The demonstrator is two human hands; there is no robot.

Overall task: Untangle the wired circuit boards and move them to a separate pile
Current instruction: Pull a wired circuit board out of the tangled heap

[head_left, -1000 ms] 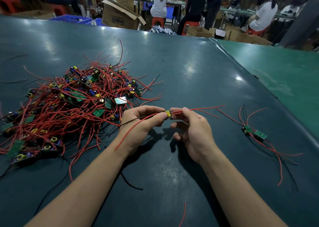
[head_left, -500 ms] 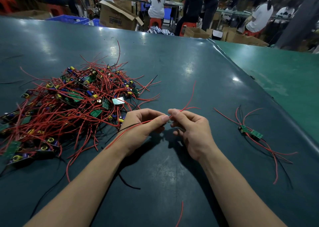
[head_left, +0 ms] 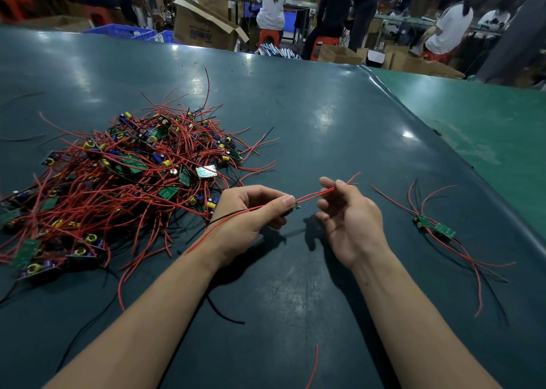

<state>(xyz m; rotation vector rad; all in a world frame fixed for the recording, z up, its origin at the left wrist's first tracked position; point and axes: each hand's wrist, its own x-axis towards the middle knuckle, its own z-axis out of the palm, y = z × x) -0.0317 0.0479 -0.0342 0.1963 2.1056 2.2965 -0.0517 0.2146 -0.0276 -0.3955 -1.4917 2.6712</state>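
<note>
Factory assembly hall indicated: long green workbenches [head_left: 487,128], seated workers [head_left: 271,1] on red stools [head_left: 267,35], cardboard cartons [head_left: 204,28], blue crates [head_left: 118,31] seen.

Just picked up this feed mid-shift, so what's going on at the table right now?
A person is sorting wired boards. The left hand pinches one small board, while the right hand pinches its red wires and holds them out straight. A big tangled pile lies to the left on the table. To the right, the separate pile has only a couple of boards with loose wires so far.
</note>
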